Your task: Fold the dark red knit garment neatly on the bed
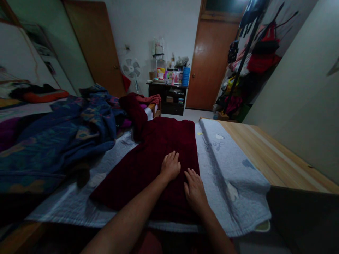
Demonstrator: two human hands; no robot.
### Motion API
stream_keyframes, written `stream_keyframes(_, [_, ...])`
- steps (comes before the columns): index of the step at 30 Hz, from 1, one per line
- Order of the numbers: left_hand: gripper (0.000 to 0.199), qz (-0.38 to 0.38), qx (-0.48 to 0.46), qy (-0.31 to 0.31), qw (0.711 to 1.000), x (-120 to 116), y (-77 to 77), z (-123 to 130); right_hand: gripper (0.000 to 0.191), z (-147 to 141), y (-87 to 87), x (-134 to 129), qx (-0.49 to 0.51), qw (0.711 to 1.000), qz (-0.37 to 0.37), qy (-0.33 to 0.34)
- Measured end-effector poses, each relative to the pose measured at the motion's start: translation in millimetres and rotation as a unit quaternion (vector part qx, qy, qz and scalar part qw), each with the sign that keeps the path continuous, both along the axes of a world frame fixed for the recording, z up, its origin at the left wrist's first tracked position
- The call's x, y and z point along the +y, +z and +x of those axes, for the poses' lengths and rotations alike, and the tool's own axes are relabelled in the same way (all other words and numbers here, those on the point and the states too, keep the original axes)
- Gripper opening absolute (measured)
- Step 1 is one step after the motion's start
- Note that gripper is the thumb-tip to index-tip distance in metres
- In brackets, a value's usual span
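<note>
A dark red long-sleeved garment point(148, 169), perhaps a sweater, lies spread on a grey-blue quilted bed cover point(214, 165). Its right edge runs fairly straight, while a sleeve stretches off at the far left. My left hand point(171, 165) rests flat on the middle of the cloth, its fingers pointing away from me and lying side by side. Just to the right and nearer to me, my right hand point(195, 190) lies palm down along the garment's right edge with fingers extended. Neither hand grips anything that I can see.
On the left is a heap of clothes with a blue patterned garment point(90, 123). A wooden board point(251, 148) borders the bed on the right. Farther back are a white fan point(131, 68), a dark cabinet point(168, 102), a wooden door point(208, 63) and hanging bags point(265, 53).
</note>
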State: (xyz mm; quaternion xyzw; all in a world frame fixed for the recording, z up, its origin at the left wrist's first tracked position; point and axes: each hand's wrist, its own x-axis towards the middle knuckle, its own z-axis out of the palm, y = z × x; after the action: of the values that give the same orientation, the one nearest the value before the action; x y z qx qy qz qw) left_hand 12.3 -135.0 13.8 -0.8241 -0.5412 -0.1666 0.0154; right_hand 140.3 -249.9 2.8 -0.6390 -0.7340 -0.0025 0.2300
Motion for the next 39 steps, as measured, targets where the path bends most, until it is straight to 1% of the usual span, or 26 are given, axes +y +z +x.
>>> stream_keyframes(4, [0.051, -0.013, 0.0, 0.013, 1.0, -1.0, 0.5, 0.7, 0.047, 0.2, -1.1, -0.3, 0.003, 1.0, 0.003, -0.003])
stream_keyframes(10, [0.058, -0.046, 0.019, 0.033, 0.998, 2.1, -0.5, 3.0, 0.047, 1.0, -2.9, 0.0, 0.001, 1.0, 0.013, 0.001])
stream_keyframes(15, [0.057, -0.038, 0.049, 0.024, 0.998, 4.9, 10.5, 4.6, 0.048, 1.5, -3.2, 0.4, -0.001, 1.0, 0.007, 0.005])
stream_keyframes(18, [0.052, -0.017, 0.055, 0.016, 0.998, 6.2, 18.4, 6.1, 0.047, 1.3, -2.8, 0.2, -0.001, 1.0, 0.005, 0.003])
stream_keyframes(21, [0.044, -0.01, 0.049, 0.015, 0.999, 8.1, 22.5, 7.4, 0.047, 1.0, -2.8, 0.4, 0.001, 1.0, 0.003, 0.001])
stream_keyframes(24, [0.037, -0.002, 0.036, 0.03, 0.999, 9.8, 22.6, 6.9, 0.047, 1.1, -3.2, 0.4, 0.004, 1.0, 0.008, 0.001])
stream_keyframes(28, [0.034, 0.007, 0.015, 0.047, 0.999, 10.4, 20.8, 2.9, 0.047, 1.3, -3.7, -0.1, 0.005, 1.0, 0.013, 0.001])
stream_keyframes(36, [0.016, 0.028, 0.006, 0.025, 0.999, 8.7, 21.8, -2.9, 0.046, 0.0, -2.4, 0.0, 0.001, 1.0, 0.0, -0.001])
stream_keyframes(39, [0.014, 0.03, 0.009, 0.02, 0.999, 8.3, 21.2, -3.5, 0.046, -0.4, -1.0, -0.4, 0.001, 1.0, -0.007, -0.005])
